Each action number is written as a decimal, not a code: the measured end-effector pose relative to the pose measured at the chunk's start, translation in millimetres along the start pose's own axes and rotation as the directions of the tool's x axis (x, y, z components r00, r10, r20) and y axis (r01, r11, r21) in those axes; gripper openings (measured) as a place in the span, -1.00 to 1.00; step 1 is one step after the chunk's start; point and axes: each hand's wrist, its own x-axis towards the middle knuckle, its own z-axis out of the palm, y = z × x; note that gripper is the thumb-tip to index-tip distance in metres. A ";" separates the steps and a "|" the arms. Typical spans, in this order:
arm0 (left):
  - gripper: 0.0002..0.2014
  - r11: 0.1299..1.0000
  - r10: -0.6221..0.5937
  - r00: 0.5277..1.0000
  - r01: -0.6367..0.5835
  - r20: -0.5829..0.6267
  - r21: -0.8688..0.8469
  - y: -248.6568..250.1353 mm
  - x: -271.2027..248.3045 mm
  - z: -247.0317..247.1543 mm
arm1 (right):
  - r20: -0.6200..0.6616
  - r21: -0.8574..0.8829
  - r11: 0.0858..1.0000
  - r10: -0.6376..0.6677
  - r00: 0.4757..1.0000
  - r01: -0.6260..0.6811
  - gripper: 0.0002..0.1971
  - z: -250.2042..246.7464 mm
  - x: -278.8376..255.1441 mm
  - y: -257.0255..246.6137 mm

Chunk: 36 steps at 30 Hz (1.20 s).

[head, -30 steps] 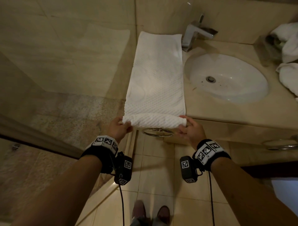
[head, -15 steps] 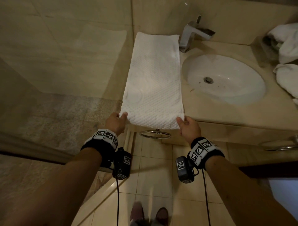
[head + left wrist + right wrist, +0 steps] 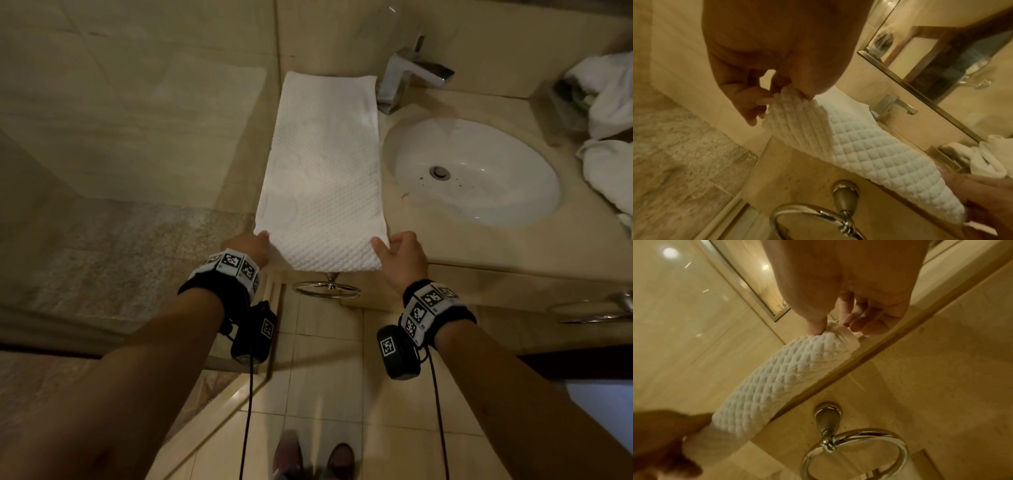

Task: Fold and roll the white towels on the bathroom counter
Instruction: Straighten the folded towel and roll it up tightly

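Observation:
A long white waffle-weave towel [image 3: 322,178] lies flat in a narrow strip on the beige counter [image 3: 445,246], left of the sink. Its near end hangs a little over the counter's front edge. My left hand [image 3: 260,240] pinches the near left corner, thumb on top. My right hand [image 3: 385,245] pinches the near right corner. In the left wrist view the towel [image 3: 859,146] stretches from my left hand [image 3: 789,95] across to the right one. From the right wrist the towel's edge [image 3: 781,382] curves over the counter lip, pinched by my right hand [image 3: 830,327].
The oval white sink [image 3: 496,192] and chrome faucet [image 3: 407,75] sit right of the towel. Crumpled white towels [image 3: 609,102] are piled at the far right of the counter. A chrome towel ring [image 3: 327,291] hangs under the counter edge. A glass shower panel stands to the left.
A second ago the towel's near end was a small roll under my fingers. It is now unrolled and flat, drawn slightly over the counter edge, with both hands at its corners.

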 end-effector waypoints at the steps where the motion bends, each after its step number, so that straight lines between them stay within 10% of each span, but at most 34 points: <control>1: -0.55 0.999 0.016 1.000 -0.016 0.006 0.032 2.9 2.5 -3.8 | 0.001 -0.044 0.997 -0.060 0.998 0.060 -0.57 1.2 -0.4 -2.4; 5: -0.57 0.975 0.070 0.996 -0.081 0.060 0.207 8.9 16.8 -12.7 | 0.006 -0.348 0.837 -0.448 0.894 0.421 -0.64 7.8 -3.6 -12.8; 9: -0.61 0.892 0.185 0.980 -0.197 0.068 0.406 8.1 23.4 -13.3 | 0.182 -0.250 0.678 -0.669 0.721 0.692 -0.52 20.1 -10.0 -23.6; 17: -0.63 0.710 0.249 0.948 -0.317 0.196 0.629 3.8 41.3 -15.4 | 0.336 -0.574 0.518 -0.556 0.760 0.634 -0.26 47.2 1.4 -25.1; 29: -0.50 0.863 0.227 0.972 -0.174 -0.057 0.475 45.1 -6.8 -52.9 | 0.363 -0.707 0.541 -0.276 0.890 0.456 -0.59 56.8 36.1 -73.1; 33: -0.50 0.705 0.616 0.784 -0.503 -0.079 0.500 63.2 -22.6 -20.5 | 0.388 -0.690 0.562 -0.244 0.889 0.456 -0.67 55.1 41.6 -77.8; 36: -0.39 0.646 0.609 0.793 -0.482 -0.019 0.592 65.8 -22.3 1.4 | 0.422 -0.653 0.608 -0.203 0.884 0.452 -0.69 50.3 45.8 -81.9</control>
